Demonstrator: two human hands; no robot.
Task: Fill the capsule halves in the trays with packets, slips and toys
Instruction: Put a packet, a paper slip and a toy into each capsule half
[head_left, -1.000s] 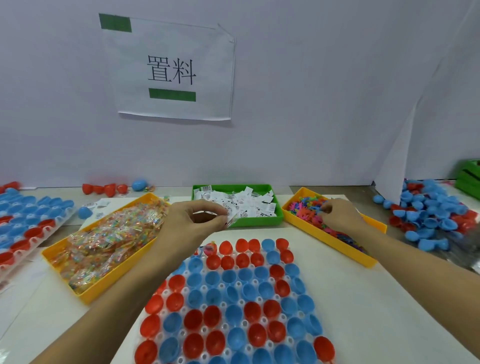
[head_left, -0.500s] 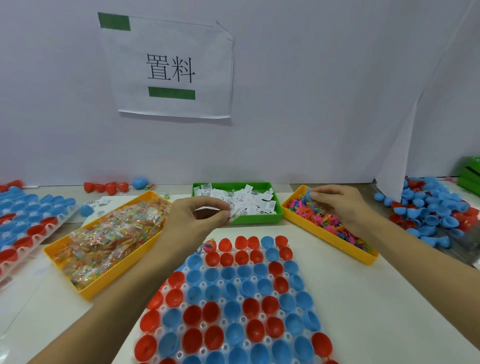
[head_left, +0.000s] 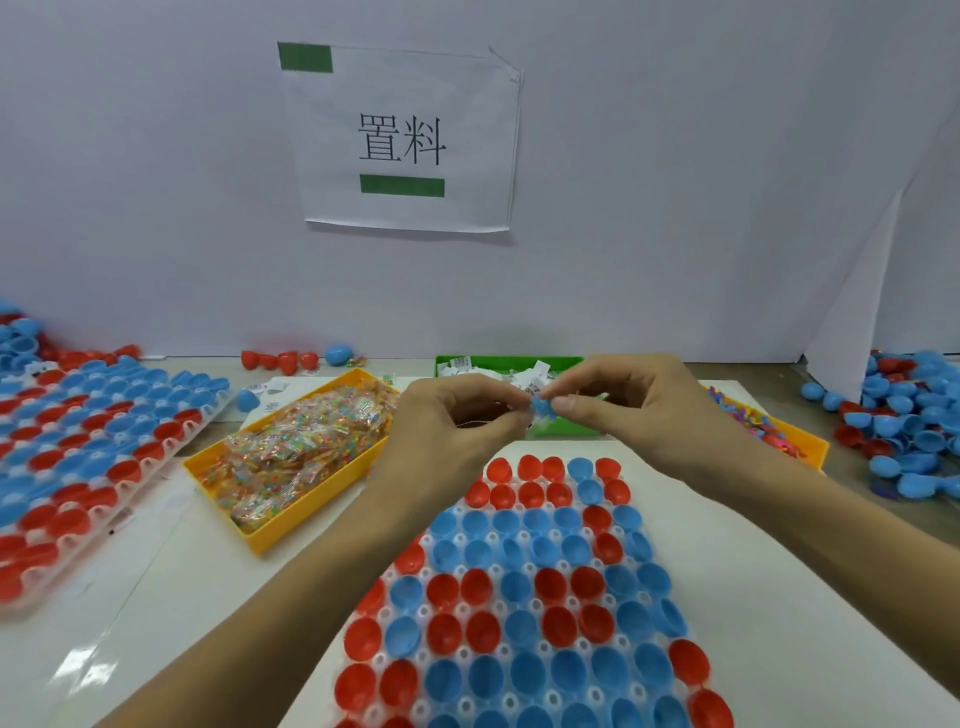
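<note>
Now both hands meet above the far end of the middle tray (head_left: 524, 623), just in front of the green bin (head_left: 563, 426). The left hand (head_left: 457, 421) has its fingers curled, thumb and forefinger pinching at a small blue toy (head_left: 542, 406) and what looks like a white slip (head_left: 531, 388) beside it. The right hand (head_left: 631, 410) pinches the same blue toy from the other side, so the two sets of fingertips nearly touch. Whether the left hand holds anything more inside its curl cannot be told.

Below the hands, the middle tray lies on a white sheet on the surface (head_left: 810, 639), its cups filled with red and blue capsule halves, open side up. A yellow bin of packets (head_left: 298, 457) sits to the left of it, tilted at an angle, heaped with clear packets of coloured bits. The green bin holds white slips (head_left: 462, 366) and is partly hidden behind the hands. A second yellow bin (head_left: 779, 434) with small bright toys lies at the right, mostly behind the right wrist.

A second tray (head_left: 88, 467) of red and blue halves lies at the far left. Loose blue and red halves (head_left: 904, 426) are piled at the far right. A paper sign (head_left: 402, 140) hangs on the wall behind.
</note>
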